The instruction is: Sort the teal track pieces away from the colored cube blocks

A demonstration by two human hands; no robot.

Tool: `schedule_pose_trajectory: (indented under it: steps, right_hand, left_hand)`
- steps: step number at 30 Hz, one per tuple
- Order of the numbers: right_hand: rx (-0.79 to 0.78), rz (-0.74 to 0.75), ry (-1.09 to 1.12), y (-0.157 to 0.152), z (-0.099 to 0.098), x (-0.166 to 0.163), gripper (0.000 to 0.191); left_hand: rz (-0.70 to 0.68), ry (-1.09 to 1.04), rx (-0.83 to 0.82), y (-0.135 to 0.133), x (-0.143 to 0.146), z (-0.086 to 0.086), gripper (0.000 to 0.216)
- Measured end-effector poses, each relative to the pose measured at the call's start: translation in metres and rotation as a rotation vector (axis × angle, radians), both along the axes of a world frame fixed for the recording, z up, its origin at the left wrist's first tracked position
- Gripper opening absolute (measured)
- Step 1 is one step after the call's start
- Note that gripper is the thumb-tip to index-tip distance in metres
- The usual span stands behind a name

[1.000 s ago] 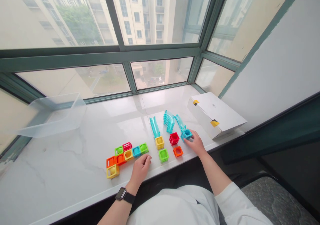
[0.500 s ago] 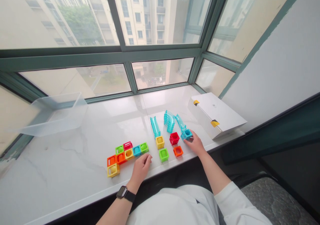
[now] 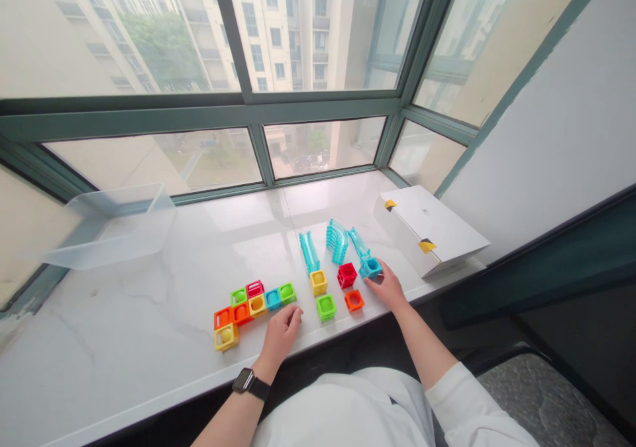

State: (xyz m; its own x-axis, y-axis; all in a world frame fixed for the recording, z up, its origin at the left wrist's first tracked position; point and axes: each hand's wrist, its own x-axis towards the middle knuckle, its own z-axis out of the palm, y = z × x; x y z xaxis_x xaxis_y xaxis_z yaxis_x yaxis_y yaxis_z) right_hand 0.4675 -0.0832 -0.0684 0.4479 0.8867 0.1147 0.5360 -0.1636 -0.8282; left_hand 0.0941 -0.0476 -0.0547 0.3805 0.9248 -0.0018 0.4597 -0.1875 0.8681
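My right hand (image 3: 388, 287) has its fingers and thumb around a blue cube block (image 3: 370, 268) at the right of the toy pieces. On the counter, with fingers curled and nothing showing in them, rests my left hand (image 3: 284, 328). Just beyond it lies a joined row of coloured cube blocks (image 3: 257, 306), green, blue, yellow, orange and red. Between my hands stand a yellow cube (image 3: 318, 282), a green cube (image 3: 326, 307), a red cube (image 3: 346, 275) and an orange cube (image 3: 354, 300). Behind them are a straight clear-blue track (image 3: 309, 252), curved track pieces (image 3: 337, 242) and another track (image 3: 358, 243).
A clear plastic bin (image 3: 114, 225) sits at the far left of the marble-look counter (image 3: 124, 314). At the right, a white box (image 3: 434, 228) with yellow-black tabs stands by the wall. Green-framed windows (image 3: 258, 112) rise along the back.
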Motion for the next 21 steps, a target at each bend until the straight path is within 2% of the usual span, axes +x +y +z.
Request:
schedule_pose_trajectory:
  steps: [9, 15, 21]
  right_hand:
    - [0.013, 0.002, -0.007, 0.0, 0.001, 0.0, 0.071]
    - [0.08, 0.005, 0.075, -0.01, -0.005, 0.002, 0.095]
    - [0.125, 0.002, 0.143, -0.037, -0.004, 0.013, 0.083]
  left_hand:
    - [-0.002, 0.005, 0.003, 0.0, 0.001, 0.0, 0.039]
    - [-0.006, 0.0, 0.015, -0.001, 0.001, -0.002, 0.038]
    - [0.001, 0.031, 0.039, -0.001, 0.002, -0.003, 0.045]
